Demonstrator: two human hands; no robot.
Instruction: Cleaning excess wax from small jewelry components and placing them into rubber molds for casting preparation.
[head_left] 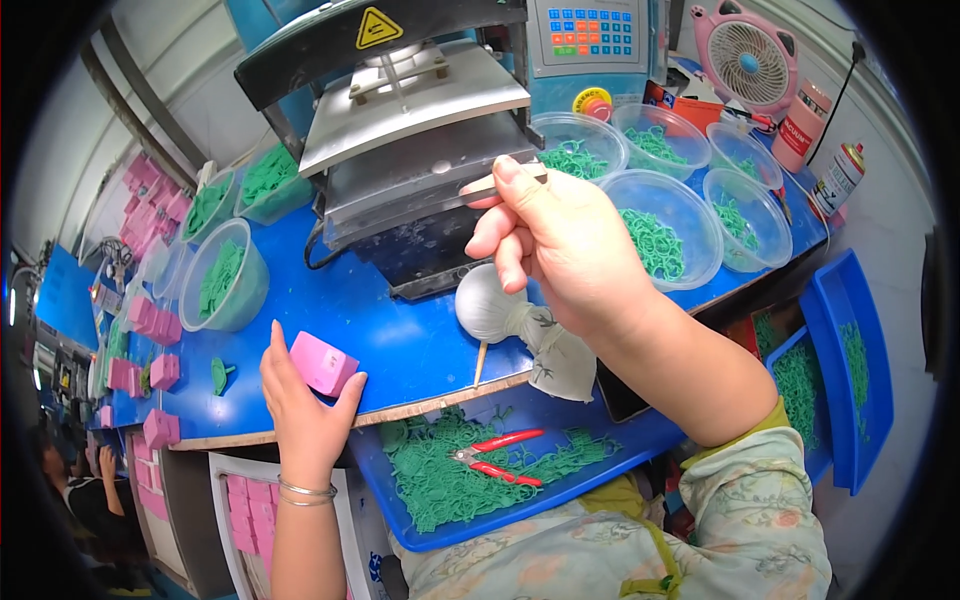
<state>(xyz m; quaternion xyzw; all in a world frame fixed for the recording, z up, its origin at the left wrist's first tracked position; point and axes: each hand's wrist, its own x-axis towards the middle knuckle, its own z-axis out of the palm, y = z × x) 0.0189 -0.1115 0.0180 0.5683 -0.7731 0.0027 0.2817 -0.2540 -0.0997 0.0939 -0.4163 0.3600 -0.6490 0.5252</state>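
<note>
At the near edge of the blue table, my left hand is closed around a pink block, thumb on one side and fingers on the other. My right hand is raised in front of the press. Between its thumb and fingers it pinches a thin, flat metal tool, which looks like tweezers; part of it is hidden. Under that hand lies a white wrapped ball with a wooden stick. A small green piece stands on the table left of the pink block.
A blue tray at my lap holds green scraps and red-handled nippers. Clear tubs with green pieces stand right; another tub stands left. More pink blocks sit at far left. A blue bin is at right.
</note>
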